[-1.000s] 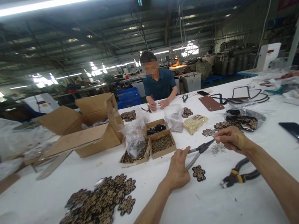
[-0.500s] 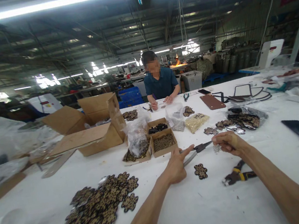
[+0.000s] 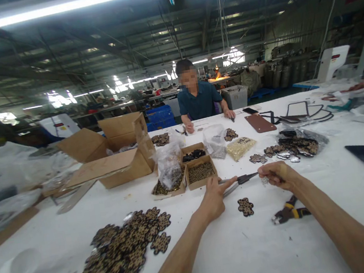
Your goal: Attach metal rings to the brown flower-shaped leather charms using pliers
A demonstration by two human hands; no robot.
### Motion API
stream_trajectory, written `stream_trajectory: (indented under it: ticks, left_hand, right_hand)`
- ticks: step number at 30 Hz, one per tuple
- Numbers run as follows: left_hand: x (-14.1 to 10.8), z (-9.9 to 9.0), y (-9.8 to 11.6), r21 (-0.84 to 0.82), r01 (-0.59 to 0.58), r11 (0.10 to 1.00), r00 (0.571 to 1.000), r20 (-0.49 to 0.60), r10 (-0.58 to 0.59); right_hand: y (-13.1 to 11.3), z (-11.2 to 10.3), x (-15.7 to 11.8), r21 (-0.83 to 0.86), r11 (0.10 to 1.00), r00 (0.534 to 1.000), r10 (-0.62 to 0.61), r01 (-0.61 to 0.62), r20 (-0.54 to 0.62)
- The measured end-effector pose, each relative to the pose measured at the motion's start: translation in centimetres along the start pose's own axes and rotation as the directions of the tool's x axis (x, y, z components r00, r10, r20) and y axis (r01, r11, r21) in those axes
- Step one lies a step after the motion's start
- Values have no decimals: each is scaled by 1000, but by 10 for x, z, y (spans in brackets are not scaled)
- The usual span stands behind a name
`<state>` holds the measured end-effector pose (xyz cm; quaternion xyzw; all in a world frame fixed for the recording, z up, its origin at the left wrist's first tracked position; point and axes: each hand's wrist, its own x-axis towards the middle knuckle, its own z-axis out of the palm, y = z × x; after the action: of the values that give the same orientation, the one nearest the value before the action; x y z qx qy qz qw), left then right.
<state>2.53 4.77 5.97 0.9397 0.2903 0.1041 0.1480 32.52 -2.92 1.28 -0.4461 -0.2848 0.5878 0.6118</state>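
Of the two hands, the left hand (image 3: 212,199) is closed around the handles of the gray-handled pliers (image 3: 243,179), which it holds above the white tabletop (image 3: 237,256) with their nose toward the right, while the right hand (image 3: 278,174) has its fingertips pinched together at that nose, whatever lies between them being too small to tell. Below the pliers one leopard-print patch (image 3: 245,207) lies flat, with the yellow-and-black pliers (image 3: 291,211) to its right and a spread heap of similar patches (image 3: 117,255) well to its left. An open carton of brass-colored studs (image 3: 201,171) stands just beyond the left hand.
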Motion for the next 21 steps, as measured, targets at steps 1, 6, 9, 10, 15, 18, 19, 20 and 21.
stream_trajectory:
  ticks: [1, 6, 9, 10, 15, 18, 19, 20, 21]
  left_hand:
    - [0, 0, -1, 5, -8, 1000, 1000, -2, 8]
    - [0, -2, -5, -45, -49, 998, 998, 46, 51]
    - [0, -5, -8, -66, -58, 996, 998, 28, 59]
    - [1, -6, -9, -84, -64, 994, 997, 26, 67]
    - [1, -15, -13, -194, -152, 969, 986, 34, 162]
    - [0, -16, -16, -148, -127, 981, 991, 16, 131]
    - [1, -14, -16, -109, -98, 989, 995, 7, 99]
    - [1, -12, -16, -64, -67, 996, 998, -2, 67]
    - [1, -10, -17, -16, -39, 999, 999, -10, 39]
  right_hand:
    - [1, 0, 0, 12, 1000, 1000, 8, -9, 8]
    - [2, -1, 1, 86, 995, 996, 37, -45, 84]
    - [2, 1, 0, 108, 993, 992, 26, -39, 122]
    - [2, 2, 0, 111, 993, 991, 19, -34, 133]
    - [2, 7, -6, 103, 995, 988, -22, 6, 156]
    - [-1, 8, -8, 78, 996, 991, -50, 40, 127]
    - [-3, 8, -9, 68, 996, 992, -64, 57, 107]
    - [-4, 8, -9, 57, 996, 993, -80, 75, 84]
    - [-6, 9, -9, 45, 995, 994, -96, 93, 61]
